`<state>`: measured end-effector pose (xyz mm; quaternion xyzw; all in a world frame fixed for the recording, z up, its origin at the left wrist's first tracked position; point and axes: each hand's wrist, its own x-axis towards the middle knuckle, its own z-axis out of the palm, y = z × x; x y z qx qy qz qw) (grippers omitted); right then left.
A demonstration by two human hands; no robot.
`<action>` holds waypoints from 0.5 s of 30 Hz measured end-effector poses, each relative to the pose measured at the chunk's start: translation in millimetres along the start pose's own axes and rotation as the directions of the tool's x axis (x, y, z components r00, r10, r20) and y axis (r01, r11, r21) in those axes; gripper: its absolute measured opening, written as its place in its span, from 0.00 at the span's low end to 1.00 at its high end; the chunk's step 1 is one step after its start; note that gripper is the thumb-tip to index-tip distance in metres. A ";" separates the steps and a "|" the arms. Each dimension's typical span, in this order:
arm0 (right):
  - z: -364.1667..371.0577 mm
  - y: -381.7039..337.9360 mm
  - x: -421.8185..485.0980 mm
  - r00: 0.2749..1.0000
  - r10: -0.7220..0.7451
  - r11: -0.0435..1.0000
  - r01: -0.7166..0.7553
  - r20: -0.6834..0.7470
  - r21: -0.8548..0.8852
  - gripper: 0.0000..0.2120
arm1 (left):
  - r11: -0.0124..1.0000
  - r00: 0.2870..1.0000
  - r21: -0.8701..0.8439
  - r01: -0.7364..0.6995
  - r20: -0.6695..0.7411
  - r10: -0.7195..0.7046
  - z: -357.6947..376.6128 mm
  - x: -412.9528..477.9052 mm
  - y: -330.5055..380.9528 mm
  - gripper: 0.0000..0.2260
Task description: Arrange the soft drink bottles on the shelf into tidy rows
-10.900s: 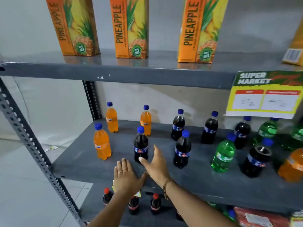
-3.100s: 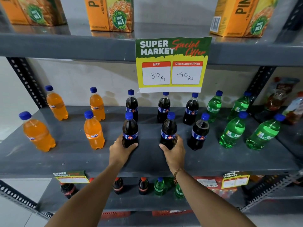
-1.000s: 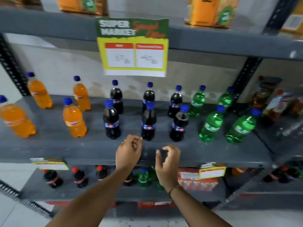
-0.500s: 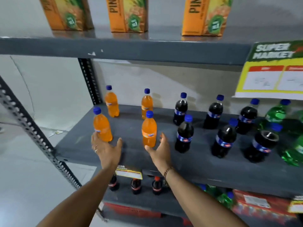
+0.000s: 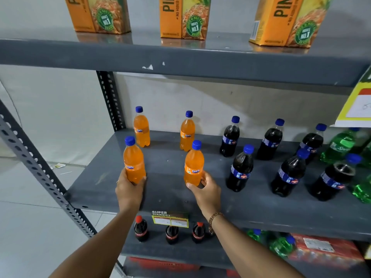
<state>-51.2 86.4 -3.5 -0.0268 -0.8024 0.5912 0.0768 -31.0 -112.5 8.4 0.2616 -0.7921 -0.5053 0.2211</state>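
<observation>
On the grey middle shelf (image 5: 166, 195) stand orange, dark cola and green bottles in two rows. My left hand (image 5: 128, 191) grips the base of the front-left orange bottle (image 5: 134, 160). My right hand (image 5: 206, 190) grips the base of the front-right orange bottle (image 5: 194, 163). Behind them stand two more orange bottles (image 5: 142, 127) (image 5: 187, 131). To the right are several cola bottles, the nearest (image 5: 241, 167) beside my right hand. Green bottles (image 5: 341, 145) stand at the far right, partly cut off.
Pineapple juice cartons (image 5: 184, 17) stand on the upper shelf. A yellow price sign (image 5: 357, 105) hangs at the right. The lower shelf holds red-capped cola bottles (image 5: 141, 228), green bottles and a red pack. A perforated metal upright (image 5: 36, 167) slants at the left.
Both hands were open in front of the two front orange bottles half a second ago; now each has closed around a bottle's base. The view has moved closer.
</observation>
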 end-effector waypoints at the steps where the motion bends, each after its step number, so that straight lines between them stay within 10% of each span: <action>1: 0.3 -1.4 -0.3 1.000 0.007 1.000 -0.007 0.006 -0.003 0.20 | 1.000 1.000 0.000 0.003 0.004 -0.003 -0.1 0.1 0.6 0.19; 15: -1.8 -1.4 -5.2 0.997 0.076 0.996 -0.075 0.028 -0.043 0.33 | 0.997 0.999 -0.068 0.032 -0.012 -0.033 -1.8 -6.3 2.1 0.33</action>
